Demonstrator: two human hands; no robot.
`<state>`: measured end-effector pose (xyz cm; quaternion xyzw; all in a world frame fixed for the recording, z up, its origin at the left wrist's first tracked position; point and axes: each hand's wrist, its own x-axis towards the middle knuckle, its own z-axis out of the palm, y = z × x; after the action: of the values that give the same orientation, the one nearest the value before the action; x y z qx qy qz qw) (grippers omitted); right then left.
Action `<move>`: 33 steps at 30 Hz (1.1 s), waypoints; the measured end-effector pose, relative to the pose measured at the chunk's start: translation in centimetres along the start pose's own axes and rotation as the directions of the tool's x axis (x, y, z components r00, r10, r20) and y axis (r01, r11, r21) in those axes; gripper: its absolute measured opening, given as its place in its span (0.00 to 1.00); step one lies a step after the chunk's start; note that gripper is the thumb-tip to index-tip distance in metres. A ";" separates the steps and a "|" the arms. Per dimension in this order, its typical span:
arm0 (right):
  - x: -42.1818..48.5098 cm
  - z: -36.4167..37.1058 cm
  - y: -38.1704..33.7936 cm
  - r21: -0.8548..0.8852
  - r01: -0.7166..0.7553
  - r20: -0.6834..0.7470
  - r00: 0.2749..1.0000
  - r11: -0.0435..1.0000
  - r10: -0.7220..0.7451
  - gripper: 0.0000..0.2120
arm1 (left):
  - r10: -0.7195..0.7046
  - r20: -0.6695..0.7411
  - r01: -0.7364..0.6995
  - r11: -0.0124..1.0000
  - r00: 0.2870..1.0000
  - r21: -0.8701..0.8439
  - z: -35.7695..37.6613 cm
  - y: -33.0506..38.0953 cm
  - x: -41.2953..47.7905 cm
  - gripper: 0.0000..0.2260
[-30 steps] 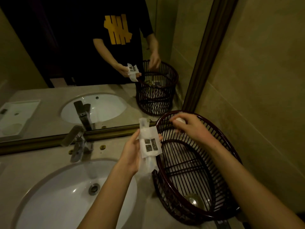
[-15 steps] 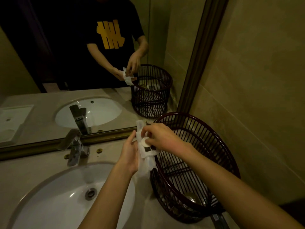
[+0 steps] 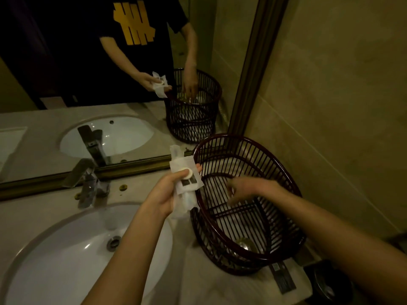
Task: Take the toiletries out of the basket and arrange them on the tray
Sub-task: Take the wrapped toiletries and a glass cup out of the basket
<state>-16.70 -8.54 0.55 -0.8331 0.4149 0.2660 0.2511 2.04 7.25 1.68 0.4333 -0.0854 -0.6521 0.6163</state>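
A dark slatted basket [image 3: 284,179] stands on the counter by the right wall. My left hand [image 3: 164,192] holds several white toiletry packets [image 3: 187,179] just left of the basket's rim, with a small round white item [image 3: 187,174] pinned on top by the thumb. My right hand [image 3: 246,190] hovers over the basket's opening, blurred, fingers apart and nothing in them. A round metal item [image 3: 244,244] lies at the basket's bottom. The tray shows only as a white reflection in the mirror [image 3: 10,139] at the far left.
A white sink [image 3: 72,249] fills the lower left, with a metal faucet [image 3: 86,181] behind it. The mirror's frame [image 3: 136,167] runs along the counter's back. A tiled wall stands close on the right. A flat dark sachet [image 3: 283,277] lies in front of the basket.
My right hand brought the round white item from the basket's rim to the packets, left it under my left thumb, and has moved back over the basket. The camera has tilted down.
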 end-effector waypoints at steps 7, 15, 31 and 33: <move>4.1 11.4 -0.2 -0.390 -0.125 0.375 0.883 0.912 0.281 0.28 | 0.049 -0.074 -0.046 0.998 0.996 0.035 0.8 -0.3 -0.1 0.17; 5.3 11.7 -0.6 -0.528 0.045 0.438 0.870 0.848 0.226 0.39 | 0.078 -0.129 -0.076 0.997 0.989 0.020 1.8 -0.4 -0.7 0.18; -8.8 2.1 -3.3 0.365 0.344 -0.617 0.785 0.865 -0.051 0.30 | 0.077 -0.071 -0.096 0.938 0.995 -0.333 -7.6 0.8 -10.9 0.17; -11.7 2.9 -6.6 0.372 0.453 -0.690 0.719 0.810 -0.085 0.30 | 0.075 -0.084 -0.099 0.937 0.994 -0.335 -10.8 1.2 -14.0 0.17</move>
<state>-17.93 3.33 7.41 -0.8260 0.3994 -0.1991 0.3444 8.31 23.83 2.31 0.3390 0.0305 -0.6136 0.7125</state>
